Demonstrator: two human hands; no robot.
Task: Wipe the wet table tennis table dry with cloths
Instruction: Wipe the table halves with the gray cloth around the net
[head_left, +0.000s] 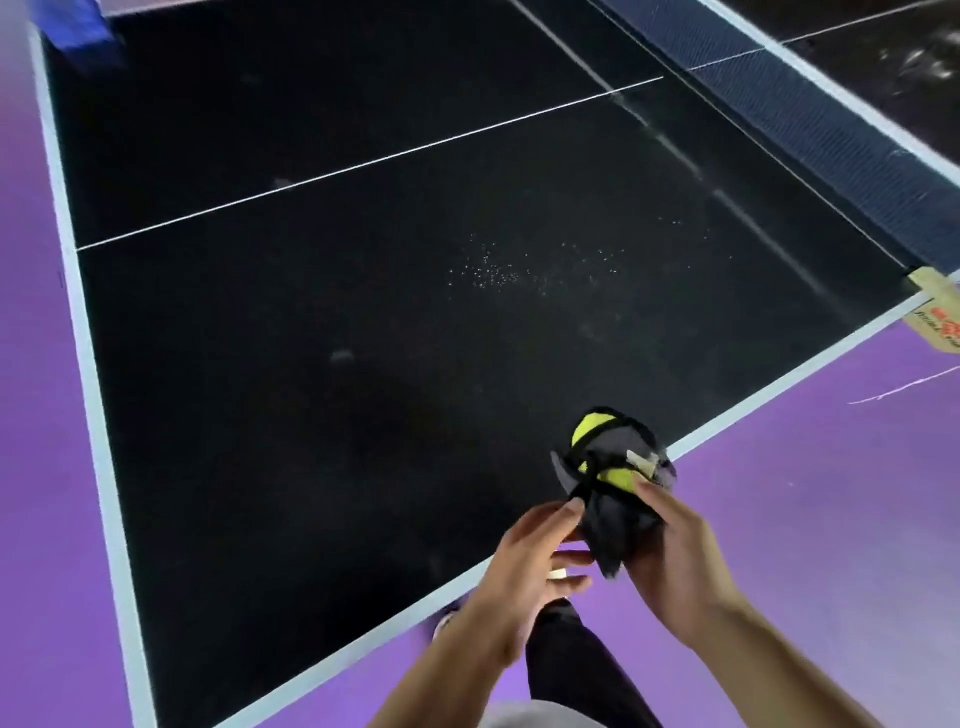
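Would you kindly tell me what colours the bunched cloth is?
The cloth is dark grey and yellow-green, black-edged; head view.

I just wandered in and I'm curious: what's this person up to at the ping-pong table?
A person at the edge of a black table tennis table holds a bunched grey-and-yellow cloth in both hands, just above the table's near edge. The right hand grips the bundle and the left hand pinches its black trim. The cloth is not on the surface, and a patch of fine water droplets sits mid-table, short of the net.
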